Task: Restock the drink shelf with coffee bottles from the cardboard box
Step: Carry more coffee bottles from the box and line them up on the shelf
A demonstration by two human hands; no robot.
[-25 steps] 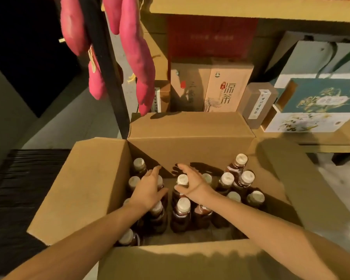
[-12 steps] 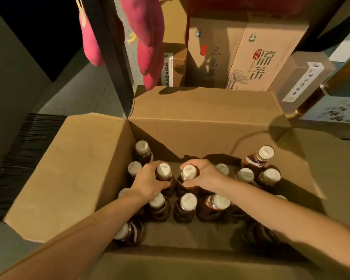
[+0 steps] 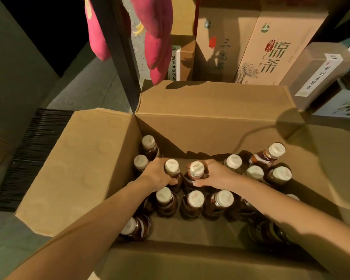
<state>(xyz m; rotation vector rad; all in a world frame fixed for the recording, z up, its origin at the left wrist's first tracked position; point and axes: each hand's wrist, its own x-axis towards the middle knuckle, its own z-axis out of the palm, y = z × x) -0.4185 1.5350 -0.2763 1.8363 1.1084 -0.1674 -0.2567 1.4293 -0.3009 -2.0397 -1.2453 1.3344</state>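
nearest the camera, the front flap of the cardboard box [image 3: 190, 259] fills the bottom edge, and two bare forearms reach over it into the open carton. just inside, a coffee bottle [image 3: 134, 228] leans in the near left corner and another dark bottle [image 3: 268, 232] lies in shadow at the near right. beyond them a row of three upright white-capped bottles [image 3: 195, 200] stands side by side. past that row the left hand [image 3: 158, 174] is wrapped around the neck of one bottle [image 3: 171, 167], fingers closed on it below the cap, and the right hand [image 3: 216, 175] is clamped the same way on the neighbouring bottle [image 3: 196, 169]; the two held bottles stand just beside each other, near the middle of the box. whether either is lifted off the box floor cannot be told. to the left of the left hand two more capped bottles [image 3: 148, 142] stand against the left wall, and to the right of the right hand a cluster of four bottles [image 3: 279, 173] sits toward the far right corner, the farthest one tilted. the side flap [image 3: 79, 168] spreads out to the left. behind the box, brown tea cartons [image 3: 275, 43] with printed characters stand on the low shelf, and pink plush shapes [image 3: 158, 37] hang beside a dark post [image 3: 121, 53].
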